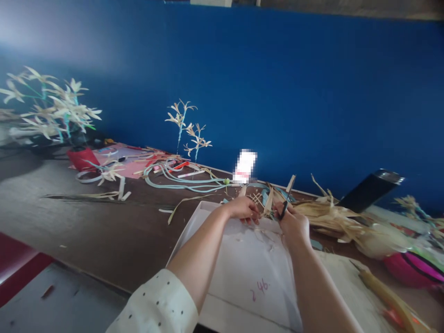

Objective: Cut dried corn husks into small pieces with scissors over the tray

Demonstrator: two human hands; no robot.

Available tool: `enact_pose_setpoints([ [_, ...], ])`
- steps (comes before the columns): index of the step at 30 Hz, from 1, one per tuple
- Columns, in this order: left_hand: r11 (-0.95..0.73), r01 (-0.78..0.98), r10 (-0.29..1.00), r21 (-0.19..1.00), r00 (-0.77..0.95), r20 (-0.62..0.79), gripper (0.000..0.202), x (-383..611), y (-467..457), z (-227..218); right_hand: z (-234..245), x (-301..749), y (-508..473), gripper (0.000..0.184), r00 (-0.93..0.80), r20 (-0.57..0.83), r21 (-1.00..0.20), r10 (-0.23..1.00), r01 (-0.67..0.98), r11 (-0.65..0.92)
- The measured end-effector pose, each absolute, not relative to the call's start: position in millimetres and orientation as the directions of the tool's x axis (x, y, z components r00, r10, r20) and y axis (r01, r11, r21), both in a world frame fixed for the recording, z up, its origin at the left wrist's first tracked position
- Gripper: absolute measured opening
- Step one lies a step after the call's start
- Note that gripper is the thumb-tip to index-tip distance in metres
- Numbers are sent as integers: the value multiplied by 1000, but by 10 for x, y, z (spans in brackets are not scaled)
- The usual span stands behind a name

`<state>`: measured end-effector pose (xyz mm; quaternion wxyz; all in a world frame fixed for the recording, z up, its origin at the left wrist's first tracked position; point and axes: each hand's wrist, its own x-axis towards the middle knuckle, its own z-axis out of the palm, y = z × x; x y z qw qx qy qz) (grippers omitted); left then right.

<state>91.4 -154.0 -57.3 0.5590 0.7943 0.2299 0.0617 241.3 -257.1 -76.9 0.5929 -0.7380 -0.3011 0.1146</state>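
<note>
Over the far edge of a white box lid [243,273], my left hand [243,209] hovers with its fingers curled down and together. What its fingertips pinch, if anything, is too small to make out. Just right of it, my right hand [293,223] is closed around scissors [284,209], whose black handle shows at the fingers. Pale dried husk strips [268,202] lie between and just beyond both hands. Small husk scraps [270,233] are scattered on the lid, which carries pink handwriting.
Husk flowers on blue-wrapped stems [180,120] stand against the blue wall. Pale blue cords [180,186] loop across the brown table [138,231]. Right of my hands are a husk pile [333,212], a black cylinder [369,189] and a pink pouch [412,268]. A blurred-out bright screen [244,165] leans behind.
</note>
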Motion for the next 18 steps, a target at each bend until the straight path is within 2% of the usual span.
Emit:
enact_pose_setpoints([
  [3, -261, 315, 433, 912, 883, -181, 21, 928, -1546, -597, -764, 2417, -2666, 41, 810, 113, -938, 575, 278, -208],
  [6, -272, 308, 424, 911, 889, -174, 21, 936, -1547, -617, -790, 2365, -2734, 38, 821, 98, -915, 562, 297, -273],
  [18, -194, 256, 419, 947, 895, -156, 30, 915, -1525, -603, -956, 2364, -2836, 38, 822, 116, -928, 558, 289, -233],
])
